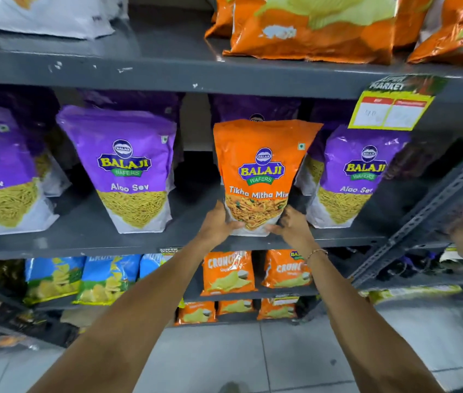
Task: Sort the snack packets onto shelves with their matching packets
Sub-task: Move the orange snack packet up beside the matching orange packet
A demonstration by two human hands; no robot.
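- While both arms reach up to a grey shelf [139, 242], the left hand [219, 222] and right hand [292, 224] clasp the bottom corners of an upright orange packet [261, 171], fingers curled around its edges.
- Purple packets [128, 168] stand on either side of the hands; another sits just behind the orange one.
- Below the wrists, smaller orange bags [227, 273] fill a lower shelf.

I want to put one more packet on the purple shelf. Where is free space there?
Bare shelf lies between the middle Aloo Sev packet and the orange Tikha Mitha Mix packet. Right of the orange packet it is crowded: the right Aloo Sev packet stands close.
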